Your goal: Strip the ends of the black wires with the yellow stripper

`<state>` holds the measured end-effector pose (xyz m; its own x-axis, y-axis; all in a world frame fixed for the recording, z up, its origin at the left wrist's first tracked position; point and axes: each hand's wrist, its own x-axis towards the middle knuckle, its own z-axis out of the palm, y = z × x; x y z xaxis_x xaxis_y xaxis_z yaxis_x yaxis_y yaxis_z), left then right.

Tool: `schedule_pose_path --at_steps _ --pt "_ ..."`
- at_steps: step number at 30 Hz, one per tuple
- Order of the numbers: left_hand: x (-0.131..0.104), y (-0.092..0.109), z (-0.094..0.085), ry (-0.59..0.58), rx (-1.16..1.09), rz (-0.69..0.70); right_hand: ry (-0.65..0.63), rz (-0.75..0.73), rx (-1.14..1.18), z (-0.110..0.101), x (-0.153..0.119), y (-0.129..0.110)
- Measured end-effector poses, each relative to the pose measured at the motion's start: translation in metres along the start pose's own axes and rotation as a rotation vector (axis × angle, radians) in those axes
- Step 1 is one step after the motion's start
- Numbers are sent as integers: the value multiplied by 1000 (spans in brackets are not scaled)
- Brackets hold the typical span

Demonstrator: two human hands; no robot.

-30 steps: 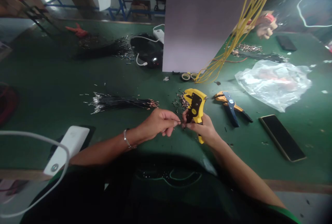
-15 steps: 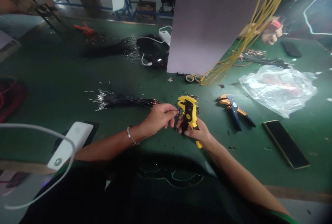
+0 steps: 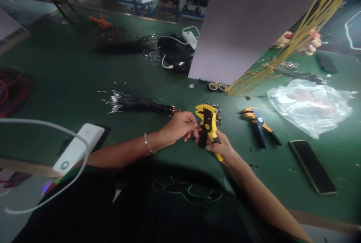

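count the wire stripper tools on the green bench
2: a yellow stripper held in the right hand, and an orange-and-blue stripper lying to its right. More may be hidden.

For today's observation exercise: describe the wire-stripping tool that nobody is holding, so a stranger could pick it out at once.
Start at the green table and find the crumpled clear plastic bag on its right side. Just left of the bag lies the idle stripper, flat on the table. Unlike the yellow-and-black stripper in the right hand, it is orange and blue.

Phone (image 3: 312, 166), plastic bag (image 3: 308, 104), tape rolls (image 3: 217, 86), power bank (image 3: 78, 148)
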<state>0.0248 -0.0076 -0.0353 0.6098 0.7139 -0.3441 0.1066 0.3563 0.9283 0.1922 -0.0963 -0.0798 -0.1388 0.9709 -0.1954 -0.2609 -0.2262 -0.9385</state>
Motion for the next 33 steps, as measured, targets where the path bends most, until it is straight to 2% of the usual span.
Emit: schedule_pose_path --at_steps 4,11,17,23,33 --pt "1 3 -6 68 -23 19 -36 9 16 0 -2 -5" --pt "6 17 -25 200 64 114 -17 57 52 -4 -8 -17" --pt "7 23 -30 130 48 142 -84 67 100 -6 -13 -24" --pt "7 22 -31 6 37 94 -175 96 97 -1 -17 -24" --pt "7 18 -34 -45 56 88 -150 73 84 2 -23 -16"
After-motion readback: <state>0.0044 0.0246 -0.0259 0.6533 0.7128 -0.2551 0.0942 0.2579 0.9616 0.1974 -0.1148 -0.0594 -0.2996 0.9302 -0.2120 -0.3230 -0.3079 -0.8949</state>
